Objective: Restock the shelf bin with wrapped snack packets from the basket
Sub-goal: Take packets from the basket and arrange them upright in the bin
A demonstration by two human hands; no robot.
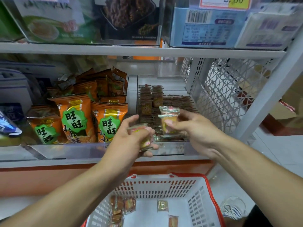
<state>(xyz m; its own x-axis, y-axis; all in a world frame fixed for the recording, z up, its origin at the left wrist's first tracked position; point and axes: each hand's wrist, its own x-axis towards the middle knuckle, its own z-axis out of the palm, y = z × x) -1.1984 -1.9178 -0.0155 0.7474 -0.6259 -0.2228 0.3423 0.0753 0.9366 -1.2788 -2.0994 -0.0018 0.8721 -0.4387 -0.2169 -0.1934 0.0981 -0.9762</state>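
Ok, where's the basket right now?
Head view, bottom centre: the white basket with red rim sits below both hands, in front of the orange shelf base.

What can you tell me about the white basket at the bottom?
The basket is white slotted plastic with a red rim and red handle. It sits low, below the orange shelf front, under both arms. It is mostly empty: a few small wrapped packets lie along its left side, and two more lie apart on the floor of it. Neither hand touches it.

2 hands [131,138], each holding wrapped snack packets [168,122], 1 white basket [164,187] with red rim, 1 clear shelf bin [170,148], 3 large orange snack bags [73,118] in front
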